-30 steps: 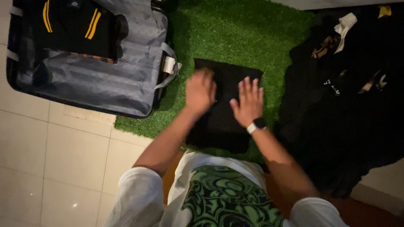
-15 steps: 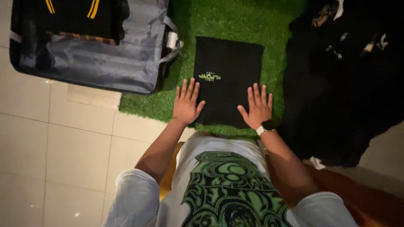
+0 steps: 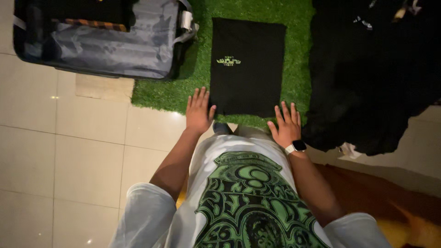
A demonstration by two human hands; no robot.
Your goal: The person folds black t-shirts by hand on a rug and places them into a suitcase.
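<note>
- Lying flat on the green turf mat (image 3: 294,14), the folded black garment (image 3: 248,69) forms a neat rectangle with a small green emblem (image 3: 228,60) on its upper left part.
- Left hand (image 3: 198,111) rests palm down at the garment's near left corner, fingers spread and gripping nothing.
- Right hand (image 3: 286,124) rests palm down at the garment's near right corner, fingers likewise apart and empty; a white-strapped wristwatch (image 3: 296,147) sits on that wrist.
- Left of the garment, an open grey suitcase (image 3: 110,46) overlaps the mat's edge.
- Right of the garment, a heap of dark clothing (image 3: 372,78) lies just beside it.
- Nearer than the garment, pale floor tiles (image 3: 69,147) show.
</note>
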